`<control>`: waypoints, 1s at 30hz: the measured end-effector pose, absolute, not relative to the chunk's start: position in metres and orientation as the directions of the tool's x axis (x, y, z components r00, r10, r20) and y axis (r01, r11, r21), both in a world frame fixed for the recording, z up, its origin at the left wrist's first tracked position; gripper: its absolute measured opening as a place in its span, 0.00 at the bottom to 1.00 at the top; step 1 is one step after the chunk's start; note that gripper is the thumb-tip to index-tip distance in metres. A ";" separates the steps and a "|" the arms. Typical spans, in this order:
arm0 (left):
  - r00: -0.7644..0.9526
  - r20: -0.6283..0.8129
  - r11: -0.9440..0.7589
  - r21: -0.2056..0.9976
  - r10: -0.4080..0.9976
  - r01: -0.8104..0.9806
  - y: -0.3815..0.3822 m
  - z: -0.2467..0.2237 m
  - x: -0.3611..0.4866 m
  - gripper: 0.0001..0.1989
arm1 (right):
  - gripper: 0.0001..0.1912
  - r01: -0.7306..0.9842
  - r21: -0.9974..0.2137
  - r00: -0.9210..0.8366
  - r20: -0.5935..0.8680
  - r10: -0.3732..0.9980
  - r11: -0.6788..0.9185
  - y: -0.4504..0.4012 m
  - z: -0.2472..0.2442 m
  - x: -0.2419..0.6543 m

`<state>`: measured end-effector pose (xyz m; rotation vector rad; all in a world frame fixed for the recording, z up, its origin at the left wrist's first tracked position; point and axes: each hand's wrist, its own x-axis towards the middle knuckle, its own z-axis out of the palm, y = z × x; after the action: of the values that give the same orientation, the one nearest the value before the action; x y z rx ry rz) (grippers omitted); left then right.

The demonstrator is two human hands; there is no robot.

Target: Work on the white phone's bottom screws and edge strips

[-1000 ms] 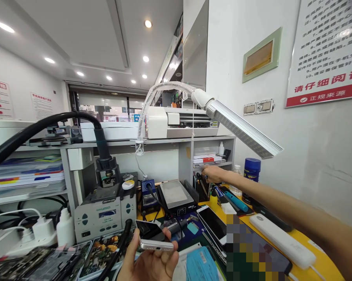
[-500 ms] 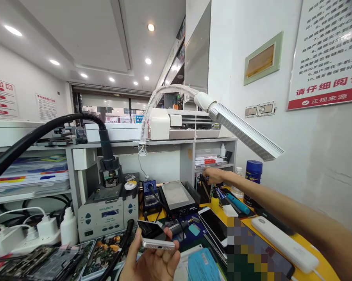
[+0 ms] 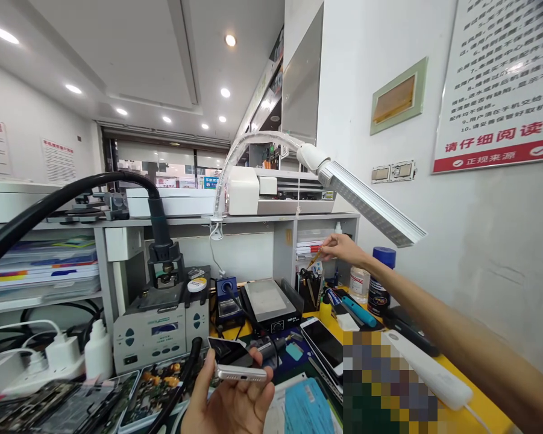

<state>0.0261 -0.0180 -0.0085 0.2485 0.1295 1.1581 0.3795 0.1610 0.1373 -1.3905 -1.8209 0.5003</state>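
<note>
My left hand (image 3: 228, 401) is closed around a smartphone (image 3: 241, 374) with a silver edge. Its dark screen faces up, and the edge with the port and speaker holes points toward me. My right hand (image 3: 341, 249) reaches out to the far right, its fingers pinching a thin gold-coloured tool (image 3: 315, 259), perhaps a screwdriver. That tool slants downward just above a black tool holder (image 3: 308, 293), which is filled with several upright tools.
A white phone (image 3: 322, 340) lies right of centre beside a blue packet (image 3: 310, 407). A heating plate (image 3: 271, 301) and a soldering station (image 3: 153, 337) stand behind. Circuit boards (image 3: 158, 386) fill a tray at left. The lamp (image 3: 370, 202) hangs over the right arm.
My right hand has risen from the tool holder, drawing the gold-coloured tool up with it. The left hand still holds the phone. The view has turned slightly right.
</note>
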 end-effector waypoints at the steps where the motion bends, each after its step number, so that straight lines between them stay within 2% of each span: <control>1: 0.392 0.032 0.370 0.268 0.919 -0.889 -0.018 -0.009 0.026 0.21 | 0.12 0.573 -0.748 -0.087 0.351 0.932 0.335 0.154 0.138 0.378; 7: 0.361 0.061 0.333 0.275 0.930 -0.902 -0.021 -0.005 0.029 0.20 | 0.09 0.227 -0.904 -0.065 0.357 0.932 0.362 0.105 0.128 0.350; 14: 0.306 -0.077 0.316 0.240 0.949 -0.918 -0.026 0.007 0.034 0.19 | 0.05 -0.065 -0.950 -0.100 0.311 0.945 0.306 0.058 0.122 0.307; 21: 0.256 -0.114 0.277 0.240 0.960 -0.930 -0.032 0.015 0.036 0.18 | 0.08 -0.157 -0.955 -0.147 0.275 0.950 0.252 0.030 0.122 0.284; 30: 0.210 -0.182 0.250 0.244 0.961 -0.937 -0.037 0.025 0.039 0.16 | 0.11 -0.165 -0.955 -0.151 0.273 0.950 0.249 0.012 0.121 0.269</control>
<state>0.0389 -0.0374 0.0249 0.0870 0.3214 1.3217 0.2691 0.0115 0.1205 -0.8209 -1.3382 1.1952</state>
